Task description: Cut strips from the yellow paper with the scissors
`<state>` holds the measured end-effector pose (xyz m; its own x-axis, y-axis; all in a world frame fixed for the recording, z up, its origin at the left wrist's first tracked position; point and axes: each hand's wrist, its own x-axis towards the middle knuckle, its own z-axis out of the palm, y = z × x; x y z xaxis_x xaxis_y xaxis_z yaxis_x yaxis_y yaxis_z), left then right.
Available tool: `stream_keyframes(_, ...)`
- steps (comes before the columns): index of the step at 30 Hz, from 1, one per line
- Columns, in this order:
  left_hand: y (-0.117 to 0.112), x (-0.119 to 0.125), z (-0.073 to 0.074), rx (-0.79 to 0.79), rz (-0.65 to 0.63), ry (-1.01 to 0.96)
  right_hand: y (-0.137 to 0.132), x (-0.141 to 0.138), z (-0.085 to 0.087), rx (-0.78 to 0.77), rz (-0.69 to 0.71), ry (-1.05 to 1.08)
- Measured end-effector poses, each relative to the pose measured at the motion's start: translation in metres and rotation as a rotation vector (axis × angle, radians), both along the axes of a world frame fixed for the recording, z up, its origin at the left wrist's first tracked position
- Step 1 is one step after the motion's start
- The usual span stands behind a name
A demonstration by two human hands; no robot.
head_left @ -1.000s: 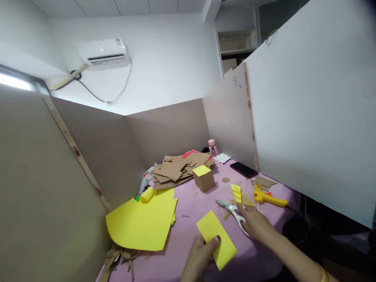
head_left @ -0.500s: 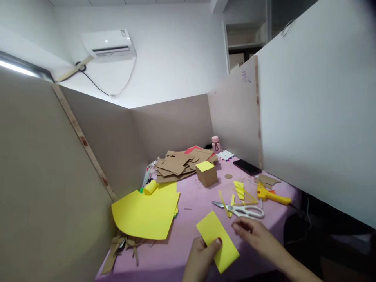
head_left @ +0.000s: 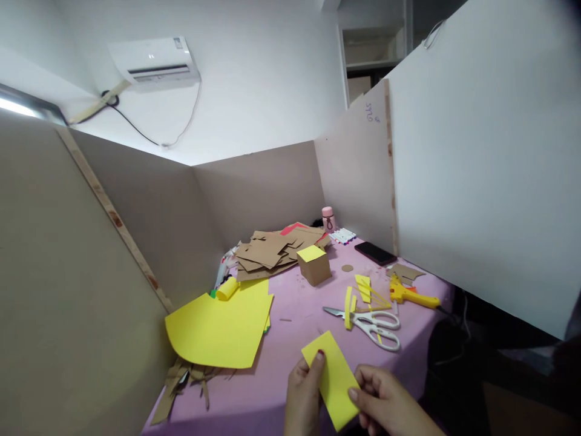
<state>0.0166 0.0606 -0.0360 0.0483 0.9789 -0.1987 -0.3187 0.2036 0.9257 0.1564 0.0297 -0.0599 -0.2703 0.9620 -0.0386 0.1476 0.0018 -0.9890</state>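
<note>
A yellow paper rectangle point(head_left: 334, 378) is held tilted over the near part of the table. My left hand point(head_left: 303, 390) pinches its left edge, thumb on top. At its lower right edge, my right hand point(head_left: 385, 399) grips it between thumb and fingers. Just beyond lie white-handled scissors point(head_left: 376, 324) with their blades parted, and yellow paper strips point(head_left: 348, 307) rest across them. Farther back stands a brown cardboard box point(head_left: 316, 271) with a yellow square point(head_left: 311, 253) on its top face.
A large yellow sheet point(head_left: 222, 333) lies at left, above cardboard scraps point(head_left: 172, 387). Stacked cardboard pieces point(head_left: 267, 251) fill the back. On the right are a yellow glue gun point(head_left: 415, 295), a black phone point(head_left: 375, 253), markers point(head_left: 344, 235) and a pink bottle point(head_left: 328, 219). Partitions surround the purple-covered table point(head_left: 290, 297).
My right hand has moved from beside the scissors to the paper's right edge and taken hold. The scissors lie wider apart now. My left thumb has shifted up along the paper.
</note>
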Motion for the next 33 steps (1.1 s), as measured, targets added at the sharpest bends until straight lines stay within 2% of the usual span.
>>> stream_keyframes(3, -0.002, 0.003, -0.003, -0.034, 0.037, -0.064, 0.009, 0.016, 0.009, 0.097, -0.034, -0.141)
stream_keyframes(7, 0.001, -0.002, -0.003, -0.082, 0.09, -0.065, 0.044, 0.064, 0.019, 0.317, -0.244, -0.443)
stream_keyframes(10, 0.004, -0.005, -0.003, -0.086, 0.08, -0.064, 0.069, 0.089, 0.015, 0.369, -0.258, -0.613)
stream_keyframes(14, 0.003, -0.005, -0.004, -0.096, 0.079, -0.067, 0.085, 0.093, 0.004, 0.377, -0.232, -0.712)
stream_keyframes(18, 0.001, -0.005, -0.003, -0.095, 0.081, -0.066, 0.092, 0.095, 0.0, 0.354, -0.266, -0.607)
stream_keyframes(22, -0.001, -0.005, 0.004, -0.07, 0.1, -0.058, 0.096, 0.101, 0.003, 0.293, -0.342, -0.36)
stream_keyframes(27, -0.006, -0.002, 0.015, -0.038, 0.132, -0.028, 0.089, 0.101, 0.012, 0.207, -0.325, -0.067)
stream_keyframes(33, -0.009, -0.001, 0.02, -0.027, 0.147, -0.042, 0.09, 0.096, 0.015, 0.153, -0.33, 0.008)
